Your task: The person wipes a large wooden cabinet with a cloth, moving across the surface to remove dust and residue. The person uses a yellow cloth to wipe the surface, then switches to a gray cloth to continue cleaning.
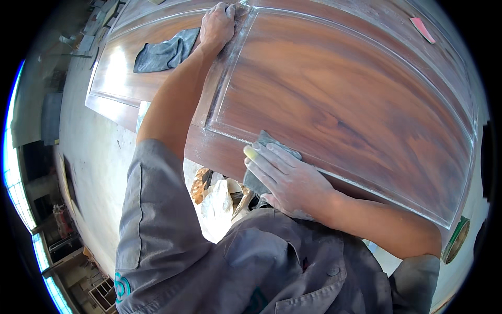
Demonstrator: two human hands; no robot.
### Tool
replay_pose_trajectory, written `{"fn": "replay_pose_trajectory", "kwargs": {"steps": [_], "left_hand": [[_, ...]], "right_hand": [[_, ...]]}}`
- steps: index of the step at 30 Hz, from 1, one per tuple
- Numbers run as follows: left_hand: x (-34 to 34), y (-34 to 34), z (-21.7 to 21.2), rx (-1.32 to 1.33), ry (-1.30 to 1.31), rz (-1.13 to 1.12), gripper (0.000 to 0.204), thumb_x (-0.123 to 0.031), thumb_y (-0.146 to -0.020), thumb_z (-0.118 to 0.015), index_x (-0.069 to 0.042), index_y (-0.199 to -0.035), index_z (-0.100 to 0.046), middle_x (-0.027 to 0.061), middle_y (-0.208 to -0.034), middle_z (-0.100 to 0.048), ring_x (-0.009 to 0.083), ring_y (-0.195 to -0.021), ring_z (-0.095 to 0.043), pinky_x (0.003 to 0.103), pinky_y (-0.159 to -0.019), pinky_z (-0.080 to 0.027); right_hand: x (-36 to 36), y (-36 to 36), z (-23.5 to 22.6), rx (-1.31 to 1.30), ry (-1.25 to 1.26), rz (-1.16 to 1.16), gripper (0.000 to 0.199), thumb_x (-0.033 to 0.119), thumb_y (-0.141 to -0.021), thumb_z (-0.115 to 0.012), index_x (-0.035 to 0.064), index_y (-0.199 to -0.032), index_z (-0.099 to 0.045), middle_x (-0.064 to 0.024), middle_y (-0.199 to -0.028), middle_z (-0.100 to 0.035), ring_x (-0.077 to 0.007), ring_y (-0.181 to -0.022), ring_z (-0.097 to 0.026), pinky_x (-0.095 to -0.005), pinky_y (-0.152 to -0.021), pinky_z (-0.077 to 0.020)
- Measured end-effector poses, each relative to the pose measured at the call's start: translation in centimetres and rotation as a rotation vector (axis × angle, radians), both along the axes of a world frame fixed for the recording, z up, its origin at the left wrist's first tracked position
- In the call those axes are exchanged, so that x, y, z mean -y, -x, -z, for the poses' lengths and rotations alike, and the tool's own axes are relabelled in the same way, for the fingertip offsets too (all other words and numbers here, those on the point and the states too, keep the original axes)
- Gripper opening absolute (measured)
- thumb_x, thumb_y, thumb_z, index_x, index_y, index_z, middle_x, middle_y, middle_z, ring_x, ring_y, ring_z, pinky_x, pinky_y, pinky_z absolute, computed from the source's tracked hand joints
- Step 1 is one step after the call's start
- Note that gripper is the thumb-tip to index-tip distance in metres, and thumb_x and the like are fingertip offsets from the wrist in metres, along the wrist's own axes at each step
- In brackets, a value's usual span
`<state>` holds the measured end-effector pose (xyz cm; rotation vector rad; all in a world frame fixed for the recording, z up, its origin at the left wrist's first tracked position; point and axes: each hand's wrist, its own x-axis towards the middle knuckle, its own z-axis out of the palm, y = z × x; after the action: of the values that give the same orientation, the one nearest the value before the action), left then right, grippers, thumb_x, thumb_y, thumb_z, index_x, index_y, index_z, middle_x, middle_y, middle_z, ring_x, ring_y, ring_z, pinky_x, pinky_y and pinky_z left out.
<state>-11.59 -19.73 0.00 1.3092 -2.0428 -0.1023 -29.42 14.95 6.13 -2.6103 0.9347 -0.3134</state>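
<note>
- Wooden panel (pixel 334 89), brown and framed by grooved molding, stretches out in front of a person in a gray work shirt (pixel 167 204), above a pale floor (pixel 94 152).
- The right hand (pixel 293 180) lies flat, fingers extended side by side, over a gray cloth (pixel 255 183) at the panel's near edge.
- The left hand (pixel 218 23) rests, fingers curled, at the molding on the far side; whether it pinches anything cannot be told.
- Beside the left forearm, a second gray cloth (pixel 166 52) lies rumpled on the panel; a pink strip (pixel 422 30) sits at far right.
</note>
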Motion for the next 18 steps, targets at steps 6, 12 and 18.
{"fn": "replay_pose_trajectory", "kwargs": {"steps": [6,12,18], "left_hand": [[1.1,-1.5,0.2,0.093,-0.061,-0.102,0.036,-0.032,-0.103,-0.051,-0.002,-0.113,-0.069,0.0224,-0.117,-0.069,0.0432,-0.114,-0.061,0.05,-0.1,-0.046],[1.7,-2.7,0.8,0.097,0.0,-0.099,0.034,-0.029,-0.103,-0.053,-0.003,-0.119,-0.068,0.022,-0.128,-0.066,0.042,-0.125,-0.056,0.048,-0.106,-0.044],[3.1,-1.1,0.7,0.036,-0.102,0.004,0.041,-0.029,-0.106,-0.049,0.003,-0.128,-0.063,0.0266,-0.126,-0.066,0.0435,-0.119,-0.061,0.047,-0.102,-0.047]], "right_hand": [[5.3,-11.1,2.1,-0.14,0.259,-0.08,0.08,0.053,-0.099,-0.048,-0.0027,-0.156,-0.036,-0.0155,-0.167,-0.029,-0.0303,-0.156,-0.024,-0.0463,-0.129,-0.0098],[-2.7,5.1,0.1,-0.071,0.004,-0.016,0.079,0.042,-0.084,-0.069,-0.0017,-0.147,-0.048,-0.0177,-0.155,-0.046,-0.0302,-0.145,-0.041,-0.0449,-0.124,-0.0301],[-17.6,22.0,-4.1,0.059,-0.144,0.384,0.065,0.019,-0.075,-0.064,-0.0018,-0.137,-0.059,-0.0145,-0.147,-0.057,-0.0325,-0.137,-0.053,-0.0464,-0.121,-0.0378]]}}
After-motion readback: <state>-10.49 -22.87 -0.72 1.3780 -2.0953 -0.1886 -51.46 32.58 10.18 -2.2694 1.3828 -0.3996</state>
